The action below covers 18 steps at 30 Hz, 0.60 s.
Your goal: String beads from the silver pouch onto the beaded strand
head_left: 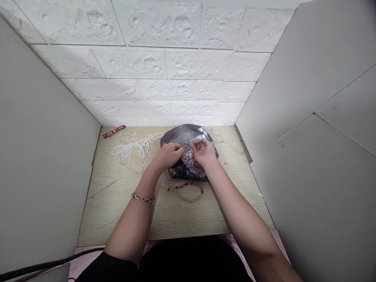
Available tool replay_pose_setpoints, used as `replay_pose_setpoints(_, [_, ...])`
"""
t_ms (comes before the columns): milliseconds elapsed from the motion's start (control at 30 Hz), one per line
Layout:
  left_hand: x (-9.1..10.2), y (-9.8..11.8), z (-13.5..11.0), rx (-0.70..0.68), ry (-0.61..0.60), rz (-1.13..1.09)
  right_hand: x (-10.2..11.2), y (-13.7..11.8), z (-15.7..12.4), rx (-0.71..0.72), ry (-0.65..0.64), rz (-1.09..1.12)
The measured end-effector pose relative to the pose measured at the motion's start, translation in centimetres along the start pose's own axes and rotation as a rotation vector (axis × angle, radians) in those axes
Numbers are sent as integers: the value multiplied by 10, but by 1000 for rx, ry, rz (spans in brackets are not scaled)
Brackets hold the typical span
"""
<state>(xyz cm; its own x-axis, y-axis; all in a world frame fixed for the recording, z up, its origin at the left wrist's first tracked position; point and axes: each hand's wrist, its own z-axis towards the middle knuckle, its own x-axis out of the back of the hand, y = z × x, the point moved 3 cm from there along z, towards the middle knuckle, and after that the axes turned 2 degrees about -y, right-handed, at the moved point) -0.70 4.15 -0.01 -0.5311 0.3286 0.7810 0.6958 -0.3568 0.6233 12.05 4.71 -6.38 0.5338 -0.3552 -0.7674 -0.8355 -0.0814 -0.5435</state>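
At twelve o'clock on the table [185, 221], an opened silvery bag [183, 135] is lying beneath the left hand [170, 154] and right hand [205, 152], its raised edge apparently keeping loose beads [189, 158] together. Fingers are curling inward, but whether either grip is pinching anything is unclear.

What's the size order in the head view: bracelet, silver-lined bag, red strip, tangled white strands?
1. Silver-lined bag
2. Tangled white strands
3. Red strip and bracelet: too alike to rank; the bracelet sits nearer the camera.
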Motion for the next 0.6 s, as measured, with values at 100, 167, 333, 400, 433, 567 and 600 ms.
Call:
replay_pose_setpoints(100, [1,-1,0,9,-2,-20,-6,0,-7,-170,-26,79])
replay_pose_setpoints(167, [1,0,0,12,-3,-20,-10,1,-12,-210,-41,128])
replay_pose_setpoints(333, [0,1,0,8,0,-12,-13,-3,-16,-197,-59,160])
replay_pose_setpoints(400, [0,1,0,2,4,-7,-12,-7,-17,-184,-64,168])
replay_pose_setpoints(433, [0,1,0,0,2,-6,-12,-8,-17,-190,-70,164])
replay_pose_setpoints(567, [-1,0,0,-10,2,14,-14,-6,-18,-200,-73,152])
replay_pose_setpoints(600, [-1,1,-1,-13,4,18,-15,-4,-18,-187,-58,150])
